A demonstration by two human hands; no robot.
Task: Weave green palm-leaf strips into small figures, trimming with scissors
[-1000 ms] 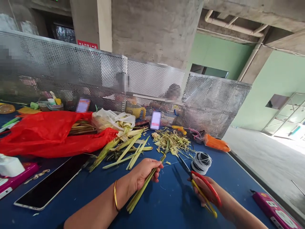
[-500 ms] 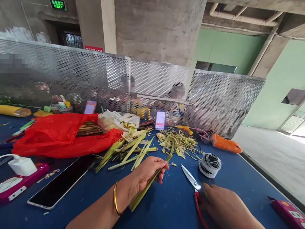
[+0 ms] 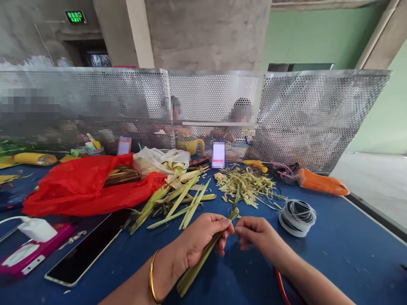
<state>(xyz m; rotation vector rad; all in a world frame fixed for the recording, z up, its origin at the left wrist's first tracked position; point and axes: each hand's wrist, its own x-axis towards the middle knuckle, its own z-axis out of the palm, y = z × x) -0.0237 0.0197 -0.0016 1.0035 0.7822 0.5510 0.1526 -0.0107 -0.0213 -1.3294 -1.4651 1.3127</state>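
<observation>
My left hand [image 3: 199, 239] is closed round a bundle of green leaf strips [image 3: 203, 256] that slants across the blue table [image 3: 343, 254]. My right hand [image 3: 259, 235] pinches at the bundle's upper end, right beside the left fingertips; what the pinch holds is too small to name. A red scissors handle [image 3: 281, 288] lies on the table under my right forearm. A spool of thin black-and-white cord [image 3: 297, 217] sits to the right of my hands.
Loose green strips [image 3: 178, 199] and a heap of trimmings [image 3: 246, 186] lie beyond my hands. A red plastic bag [image 3: 85, 188], a tablet [image 3: 85, 252], a pink device with a charger [image 3: 34, 248] and an orange cutter [image 3: 321, 183] surround them. A perforated metal screen [image 3: 206, 106] backs the table, people behind it.
My right hand laid the scissors on the table, let go and moved left to pinch the top of the bundle. The left hand kept its hold.
</observation>
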